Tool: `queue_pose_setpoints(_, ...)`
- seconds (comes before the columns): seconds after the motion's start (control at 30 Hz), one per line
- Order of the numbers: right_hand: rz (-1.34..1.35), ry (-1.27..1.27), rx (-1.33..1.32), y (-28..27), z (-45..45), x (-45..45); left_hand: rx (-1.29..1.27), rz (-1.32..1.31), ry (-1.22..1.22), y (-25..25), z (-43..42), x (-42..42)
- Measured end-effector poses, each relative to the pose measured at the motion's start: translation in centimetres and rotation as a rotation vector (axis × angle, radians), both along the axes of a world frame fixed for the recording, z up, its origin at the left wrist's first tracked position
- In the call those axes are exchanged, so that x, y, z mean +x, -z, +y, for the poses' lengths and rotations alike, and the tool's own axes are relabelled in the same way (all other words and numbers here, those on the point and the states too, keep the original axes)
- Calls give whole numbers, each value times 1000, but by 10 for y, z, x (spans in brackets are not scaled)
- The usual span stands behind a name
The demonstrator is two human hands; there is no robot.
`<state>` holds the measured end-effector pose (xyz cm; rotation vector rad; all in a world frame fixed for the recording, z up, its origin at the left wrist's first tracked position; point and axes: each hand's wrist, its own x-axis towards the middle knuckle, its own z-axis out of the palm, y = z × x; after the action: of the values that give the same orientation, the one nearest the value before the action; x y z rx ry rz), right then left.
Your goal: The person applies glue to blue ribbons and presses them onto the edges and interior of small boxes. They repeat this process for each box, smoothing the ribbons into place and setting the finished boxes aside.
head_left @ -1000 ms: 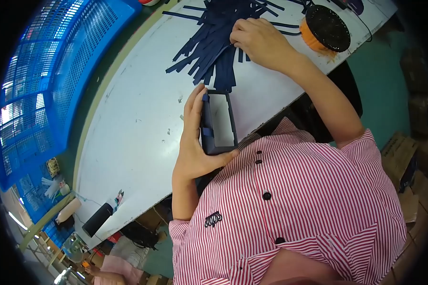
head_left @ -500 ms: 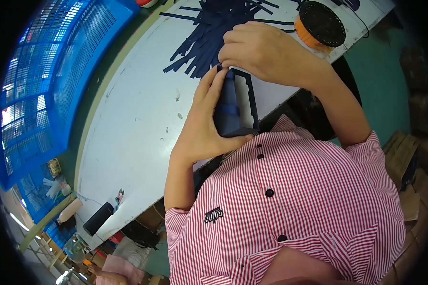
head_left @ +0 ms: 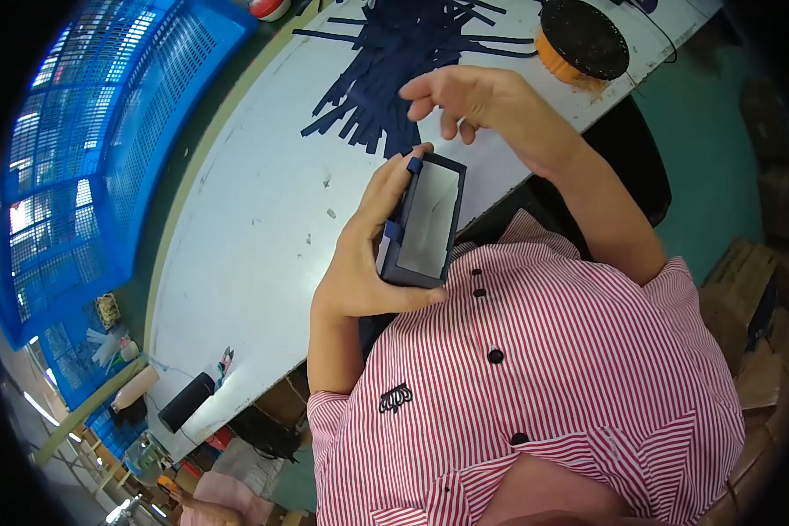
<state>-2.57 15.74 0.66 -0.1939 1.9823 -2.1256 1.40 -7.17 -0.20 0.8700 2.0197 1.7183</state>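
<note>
My left hand (head_left: 359,254) is wrapped round a small dark navy box (head_left: 456,206), its thumb at the near end and its fingertips at the far end. The open side of the box faces up and shows a white inside. Two short blue ribbon pieces (head_left: 394,231) fold over its left edge. My right hand (head_left: 469,101) hangs in the air just beyond the box, fingers apart and holding nothing. Behind it, a pile of navy ribbon strips (head_left: 386,70) lies on the white table (head_left: 245,202).
An orange tub with a black top (head_left: 580,44) stands at the far right of the table. Blue plastic baskets (head_left: 149,114) line the left side. A black cylinder (head_left: 186,401) lies at the table's near left corner. Another person's arm (head_left: 203,507) shows at bottom left.
My right hand has come off the box's far end and its fingers have spread. The box has tipped in my left hand and moved nearer my body, so more of its white inside shows.
</note>
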Motion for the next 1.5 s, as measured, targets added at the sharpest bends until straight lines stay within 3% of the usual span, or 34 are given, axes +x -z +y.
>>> queue_pose_setpoints(0.07, 59, -25, 76, -5, -19, 2, -61, 25, 8, -4, -2, 3)
queue_pose_setpoints(0.2, -84, -42, 303, 7, -22, -23, -156, 65, -23, -9, 3, 13)
queue_pose_setpoints(0.3, -146, -4, 281, 1, -25, -15, -242, 68, -56, -13, 1, 17)
queue_pose_setpoints(0.4, -214, -141, 381, 2, -18, -12, -335, 94, -5, -16, -2, 17)
queue_pose_setpoints(0.6, -11, -189, 67, 12, -26, -10, -381, 143, 24, -17, -1, 15)
queue_pose_setpoints(0.73, -93, -261, -48, 10, -23, -15, -395, 139, 15, -16, -3, 16)
queue_pose_setpoints(1.0, 10, -235, 14, 2, -19, -13, -266, 113, -94, -11, -5, 12)
queue_pose_setpoints(1.13, 146, -203, 222, 3, -18, -12, -221, 122, -87, -12, -12, 5)
queue_pose_setpoints(1.5, 334, -178, 404, 0, -19, -6, -15, -273, -289, -20, -31, 2)
